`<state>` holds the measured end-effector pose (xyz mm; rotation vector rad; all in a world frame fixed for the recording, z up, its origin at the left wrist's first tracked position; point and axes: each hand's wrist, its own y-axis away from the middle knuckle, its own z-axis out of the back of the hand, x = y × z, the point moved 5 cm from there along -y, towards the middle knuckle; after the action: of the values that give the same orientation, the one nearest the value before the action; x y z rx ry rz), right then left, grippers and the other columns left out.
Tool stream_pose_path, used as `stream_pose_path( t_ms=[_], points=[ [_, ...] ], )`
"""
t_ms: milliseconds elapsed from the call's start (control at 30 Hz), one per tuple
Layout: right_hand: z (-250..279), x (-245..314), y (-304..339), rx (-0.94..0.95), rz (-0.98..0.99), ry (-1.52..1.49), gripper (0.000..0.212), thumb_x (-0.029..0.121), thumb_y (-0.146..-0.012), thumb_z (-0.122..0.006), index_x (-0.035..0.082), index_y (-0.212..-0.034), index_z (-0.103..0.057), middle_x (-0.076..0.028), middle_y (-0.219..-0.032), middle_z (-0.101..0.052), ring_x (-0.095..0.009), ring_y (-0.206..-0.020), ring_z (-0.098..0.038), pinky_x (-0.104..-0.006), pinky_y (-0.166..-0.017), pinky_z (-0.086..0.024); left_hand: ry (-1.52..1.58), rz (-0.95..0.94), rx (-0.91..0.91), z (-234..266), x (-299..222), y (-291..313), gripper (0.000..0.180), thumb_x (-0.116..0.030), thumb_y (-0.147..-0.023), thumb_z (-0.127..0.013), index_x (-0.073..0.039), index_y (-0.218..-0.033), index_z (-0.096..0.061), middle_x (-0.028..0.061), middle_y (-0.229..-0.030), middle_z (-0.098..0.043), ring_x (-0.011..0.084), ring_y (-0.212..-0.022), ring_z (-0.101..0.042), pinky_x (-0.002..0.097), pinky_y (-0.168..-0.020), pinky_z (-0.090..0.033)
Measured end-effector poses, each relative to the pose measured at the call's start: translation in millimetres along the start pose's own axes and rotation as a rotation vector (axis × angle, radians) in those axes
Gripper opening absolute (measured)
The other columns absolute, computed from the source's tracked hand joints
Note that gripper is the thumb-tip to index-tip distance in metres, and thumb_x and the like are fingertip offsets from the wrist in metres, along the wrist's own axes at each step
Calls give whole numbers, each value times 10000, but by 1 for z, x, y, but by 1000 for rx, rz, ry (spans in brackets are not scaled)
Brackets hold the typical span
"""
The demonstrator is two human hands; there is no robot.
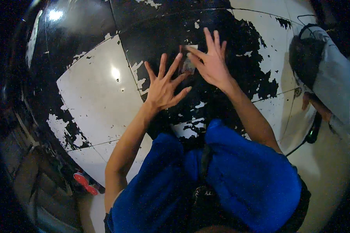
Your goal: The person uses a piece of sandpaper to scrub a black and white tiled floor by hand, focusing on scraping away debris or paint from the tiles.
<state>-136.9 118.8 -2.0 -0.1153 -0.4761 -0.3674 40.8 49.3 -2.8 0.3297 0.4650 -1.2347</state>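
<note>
My left hand (pixel 163 89) and right hand (pixel 214 66), fingers splayed, over a small, flat, pale-and-brown rectangular piece (pixel 189 66), contact unclear.

You spread your left hand (pixel 162 88), fingers splayed, at the left edge of a small flat rectangular piece (pixel 189 66), while the fingers of your right hand (pixel 214 66) reach over its upper right side. Black coating (pixel 151 33) peels from the white floor (pixel 97 85); your blue trousers (pixel 252 171) fill the foreground.
</note>
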Motion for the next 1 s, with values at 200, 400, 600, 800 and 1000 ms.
stream_pose_path(
  t_ms=[200, 400, 600, 800, 1000],
  points=[
    [7, 5, -8, 76, -25, 14, 524, 576, -1007, -534, 169, -1238, -769, -252, -1681, -174, -531, -1543, -86, -756, -1186, -71, -63, 246, -110, 16, 21, 3, 517, -481, -975, -592, -130, -1346, -676, 101, -1732, -178, 475, -1582, -10, 789, -1129, 101],
    [0, 38, 26, 288, 84, -138, 541, 556, -1003, -555, 87, -1115, -802, -272, -1671, -197, -524, -1548, -87, -729, -1204, -74, -26, 260, -200, 37, 34, -5, 499, -473, -977, -595, -149, -1346, -683, 98, -1731, -191, 462, -1588, 20, 773, -1139, 102],
    [-1, 33, 28, 230, 22, -46, 576, 539, -1015, -551, 22, -1127, -778, -277, -1670, -188, -533, -1544, -91, -755, -1184, -91, -47, 244, -113, 28, 31, -2, 469, -467, -962, -611, -160, -1304, -702, 104, -1720, -228, 469, -1586, -23, 765, -1145, 106],
    [14, 24, 11, 92, -71, -45, 541, 473, -1013, -607, 49, -1342, -678, -246, -1686, -169, -522, -1549, -93, -725, -1194, -122, 124, 145, -199, 33, 13, 8, 473, -438, -939, -643, -163, -1322, -684, 135, -1710, -245, 467, -1586, -62, 746, -1160, 100],
    [14, 23, 14, 104, -54, -60, 536, 519, -1011, -577, 59, -1241, -728, -283, -1654, -213, -553, -1528, -121, -762, -1172, -143, 65, 249, -169, 29, 20, 12, 417, -400, -973, -618, -163, -1310, -684, 128, -1720, -220, 448, -1592, -26, 711, -1186, 117]
  ],
)
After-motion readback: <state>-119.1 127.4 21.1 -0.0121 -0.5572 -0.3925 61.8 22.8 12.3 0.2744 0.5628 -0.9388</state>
